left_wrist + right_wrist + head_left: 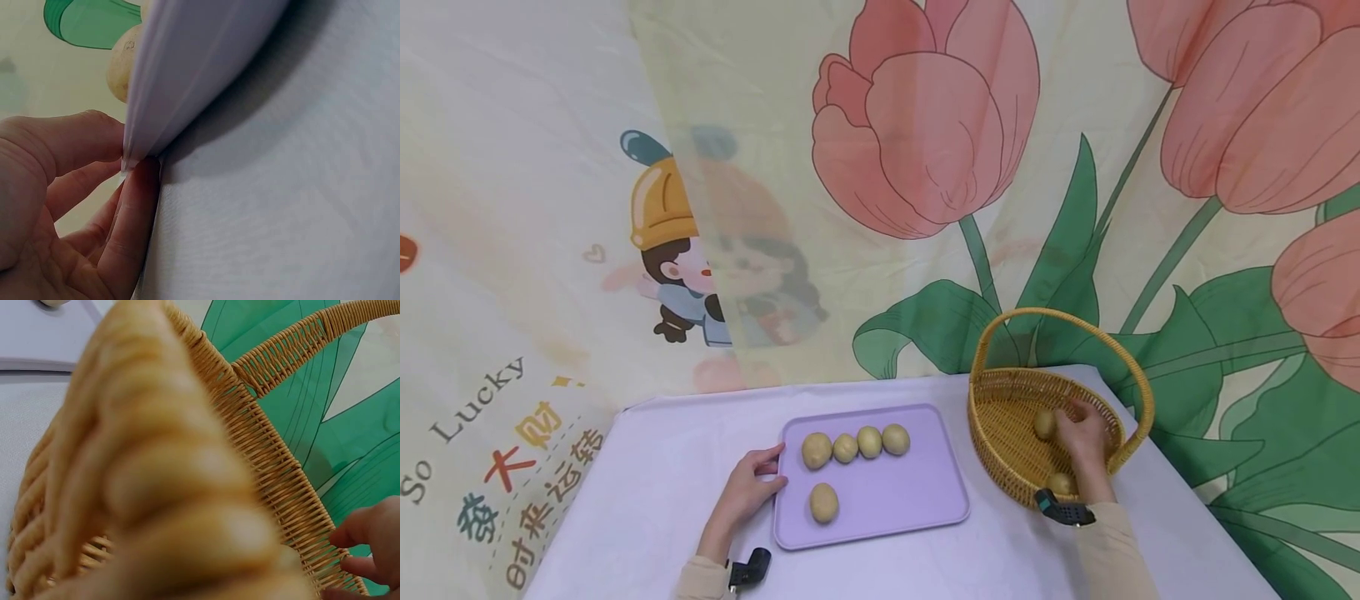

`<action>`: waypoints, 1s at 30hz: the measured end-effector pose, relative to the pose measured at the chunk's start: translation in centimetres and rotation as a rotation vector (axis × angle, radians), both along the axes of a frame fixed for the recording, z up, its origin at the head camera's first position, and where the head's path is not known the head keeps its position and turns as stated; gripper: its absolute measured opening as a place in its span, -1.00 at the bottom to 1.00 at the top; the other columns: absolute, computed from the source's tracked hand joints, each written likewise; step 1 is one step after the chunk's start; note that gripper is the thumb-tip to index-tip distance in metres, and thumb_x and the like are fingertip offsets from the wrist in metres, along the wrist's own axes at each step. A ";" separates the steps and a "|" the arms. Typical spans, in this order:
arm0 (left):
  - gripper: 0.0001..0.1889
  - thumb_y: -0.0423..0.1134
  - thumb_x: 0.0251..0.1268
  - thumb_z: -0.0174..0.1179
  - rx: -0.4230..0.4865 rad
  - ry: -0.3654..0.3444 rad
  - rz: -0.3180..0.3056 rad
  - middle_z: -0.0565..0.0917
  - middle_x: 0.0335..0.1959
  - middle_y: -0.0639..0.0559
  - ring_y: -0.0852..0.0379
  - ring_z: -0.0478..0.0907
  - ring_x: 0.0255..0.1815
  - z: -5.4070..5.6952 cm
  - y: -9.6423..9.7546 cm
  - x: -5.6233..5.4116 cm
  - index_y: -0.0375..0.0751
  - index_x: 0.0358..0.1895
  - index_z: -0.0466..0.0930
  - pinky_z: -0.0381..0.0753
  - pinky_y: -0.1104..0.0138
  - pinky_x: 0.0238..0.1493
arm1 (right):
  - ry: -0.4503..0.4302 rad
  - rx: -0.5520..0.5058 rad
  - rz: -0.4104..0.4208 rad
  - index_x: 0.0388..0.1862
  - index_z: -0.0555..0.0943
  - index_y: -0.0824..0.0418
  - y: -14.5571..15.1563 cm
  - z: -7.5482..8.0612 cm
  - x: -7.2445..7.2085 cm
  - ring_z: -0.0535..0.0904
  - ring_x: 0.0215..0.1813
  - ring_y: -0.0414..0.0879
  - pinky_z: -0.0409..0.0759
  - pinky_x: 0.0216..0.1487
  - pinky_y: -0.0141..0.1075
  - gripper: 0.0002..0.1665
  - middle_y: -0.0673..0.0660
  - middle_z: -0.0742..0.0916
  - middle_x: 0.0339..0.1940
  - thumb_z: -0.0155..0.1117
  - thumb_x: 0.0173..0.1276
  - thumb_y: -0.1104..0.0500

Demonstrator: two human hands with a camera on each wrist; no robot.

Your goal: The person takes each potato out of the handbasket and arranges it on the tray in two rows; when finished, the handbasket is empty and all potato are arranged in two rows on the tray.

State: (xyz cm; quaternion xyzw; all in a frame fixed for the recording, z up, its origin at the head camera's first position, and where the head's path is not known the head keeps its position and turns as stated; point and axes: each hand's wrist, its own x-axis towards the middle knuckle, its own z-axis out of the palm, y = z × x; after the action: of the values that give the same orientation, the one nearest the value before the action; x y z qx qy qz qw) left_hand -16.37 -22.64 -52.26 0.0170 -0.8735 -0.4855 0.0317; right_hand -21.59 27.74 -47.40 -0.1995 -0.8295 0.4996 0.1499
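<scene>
My left hand [751, 487] pinches the left rim of a lilac tray [895, 500]. In the left wrist view the thumb lies on the tray's upper side, with fingertips at its underside. On the tray, several potatoes [817, 451] form a row along the back, and one potato [823, 503] lies in front at the left. Inside a wicker basket [1011, 475], my right hand [1084, 432] reaches down beside a potato [1045, 423], its fingers loosely bent. The right wrist view shows a gap between these fingers and the potato. Another potato [1062, 484] lies nearer the basket's front, partly hidden.
The basket's tall arched handle [1060, 312] rises over the right hand's side. A white cloth [865, 575] covers the table, and a printed curtain [760, 83] hangs behind it. Tray and basket stand side by side with a narrow strip of cloth between.
</scene>
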 end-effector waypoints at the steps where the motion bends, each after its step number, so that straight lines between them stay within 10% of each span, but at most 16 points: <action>1: -0.39 -0.49 0.01 0.38 0.000 -0.003 0.003 0.56 0.01 -0.25 -0.14 0.60 0.00 0.0 0.0 0.0 -0.41 0.24 0.52 0.58 0.20 0.02 | -0.007 -0.002 0.023 0.38 0.26 0.53 0.0 0.1 0.0 0.28 0.33 0.39 0.28 0.30 0.19 -0.38 0.55 0.36 0.32 0.03 0.44 0.23; 15: -0.40 -0.49 0.01 0.36 0.007 -0.004 0.013 0.56 -0.01 -0.24 -0.13 0.60 -0.01 -0.3 0.0 0.0 -0.39 0.24 0.53 0.58 0.26 -0.02 | -0.107 0.047 0.283 0.32 0.32 0.58 -0.1 -0.3 0.0 0.39 0.26 0.39 0.45 0.18 0.09 -0.40 0.56 0.45 0.26 0.15 0.38 0.30; 30: -0.40 -0.49 -0.01 0.38 -0.001 0.016 0.004 0.57 -0.01 -0.25 -0.14 0.61 -0.03 -0.3 0.0 -0.1 -0.41 0.23 0.53 0.60 0.23 -0.01 | -0.172 -0.032 0.357 0.20 0.44 0.58 -0.1 -0.5 1.1 0.64 -0.12 0.06 0.68 -0.29 -0.20 -0.40 0.55 0.61 0.06 0.35 0.20 0.37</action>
State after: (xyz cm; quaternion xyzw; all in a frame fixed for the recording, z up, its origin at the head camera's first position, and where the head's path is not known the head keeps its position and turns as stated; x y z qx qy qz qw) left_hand -16.47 -22.64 -52.53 0.0151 -0.8735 -0.4850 0.0395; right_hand -20.53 27.67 -47.92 -0.0936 -0.8534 0.5125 -0.0158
